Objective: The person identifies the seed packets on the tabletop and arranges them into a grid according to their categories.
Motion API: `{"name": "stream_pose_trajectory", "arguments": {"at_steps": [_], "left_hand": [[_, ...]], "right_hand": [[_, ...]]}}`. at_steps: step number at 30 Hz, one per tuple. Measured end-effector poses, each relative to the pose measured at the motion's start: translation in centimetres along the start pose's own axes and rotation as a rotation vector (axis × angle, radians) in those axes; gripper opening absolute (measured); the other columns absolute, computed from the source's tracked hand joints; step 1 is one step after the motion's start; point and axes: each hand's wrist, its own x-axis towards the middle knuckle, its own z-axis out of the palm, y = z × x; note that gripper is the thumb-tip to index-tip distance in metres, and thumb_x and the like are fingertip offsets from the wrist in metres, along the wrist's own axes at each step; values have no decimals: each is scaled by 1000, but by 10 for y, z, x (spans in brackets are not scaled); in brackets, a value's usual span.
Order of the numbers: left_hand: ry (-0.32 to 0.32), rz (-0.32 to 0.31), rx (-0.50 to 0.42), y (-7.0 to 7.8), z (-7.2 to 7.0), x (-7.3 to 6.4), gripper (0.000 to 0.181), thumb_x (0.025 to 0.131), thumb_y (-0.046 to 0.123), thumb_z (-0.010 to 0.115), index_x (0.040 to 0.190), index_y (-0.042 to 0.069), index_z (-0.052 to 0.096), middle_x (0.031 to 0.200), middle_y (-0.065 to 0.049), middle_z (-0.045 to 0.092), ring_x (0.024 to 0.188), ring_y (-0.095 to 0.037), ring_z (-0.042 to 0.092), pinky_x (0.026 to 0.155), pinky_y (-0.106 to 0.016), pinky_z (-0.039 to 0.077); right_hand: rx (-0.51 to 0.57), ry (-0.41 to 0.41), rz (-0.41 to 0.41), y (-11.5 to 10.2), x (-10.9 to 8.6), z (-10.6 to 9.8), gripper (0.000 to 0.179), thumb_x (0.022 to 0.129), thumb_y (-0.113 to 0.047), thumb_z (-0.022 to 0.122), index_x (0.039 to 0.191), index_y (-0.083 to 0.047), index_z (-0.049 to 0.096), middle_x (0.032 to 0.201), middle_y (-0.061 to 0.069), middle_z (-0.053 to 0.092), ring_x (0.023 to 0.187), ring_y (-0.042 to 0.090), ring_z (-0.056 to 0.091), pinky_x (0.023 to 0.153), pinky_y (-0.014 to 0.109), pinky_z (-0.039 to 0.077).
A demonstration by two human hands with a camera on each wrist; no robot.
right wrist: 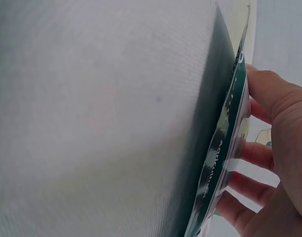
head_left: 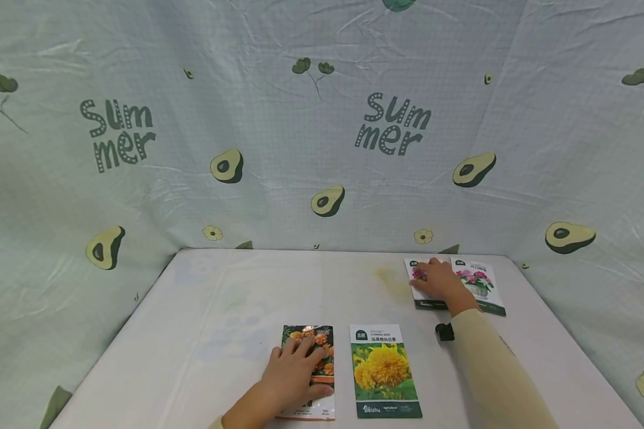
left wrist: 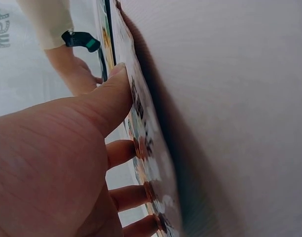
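Observation:
My left hand point(head_left: 292, 375) rests, fingers spread, on a seed packet with orange flowers point(head_left: 326, 345) near the front middle of the table. In the left wrist view its thumb and fingertips touch the packet's face point(left wrist: 153, 143). At the back right, my right hand point(head_left: 439, 281) lies over a white seed packet with a pink flower and a dark green bottom band point(head_left: 429, 304), partly covering it. The right wrist view shows thumb and fingertips against that packet point(right wrist: 225, 143). Close beside it on the right lies another packet, with pink flowers in a pot point(head_left: 480, 283).
A seed packet with a yellow flower point(head_left: 384, 375) lies to the right of the orange one. The white table point(head_left: 220, 345) meets a hanging sheet point(head_left: 279, 131) printed with avocados along its back and sides. A small black device point(head_left: 445, 332) sits by the right wrist.

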Motion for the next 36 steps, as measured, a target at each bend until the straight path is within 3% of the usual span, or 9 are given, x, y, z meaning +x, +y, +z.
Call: {"name": "stream_pose_trajectory", "arguments": {"at_steps": [20,36], "left_hand": [[1,18,-12,0,-2,-1,69,85,66,69,144,33,55,157,-9,45,132,-39,45,91,-59,41],[0,20,-25,-1,-1,0,69,85,66,70,143,32,55,157,-9,45,131,-39,45,91,-60,41]], "right_hand": [[-27,18,-21,-5,2,2,53,97,-41,69,140,-10,62,136,25,55,115,45,51,103,65,44],[-25,18,-39,-9,2,6,52,99,-40,67,140,-9,62,141,24,53,122,45,48,107,64,42]]}}
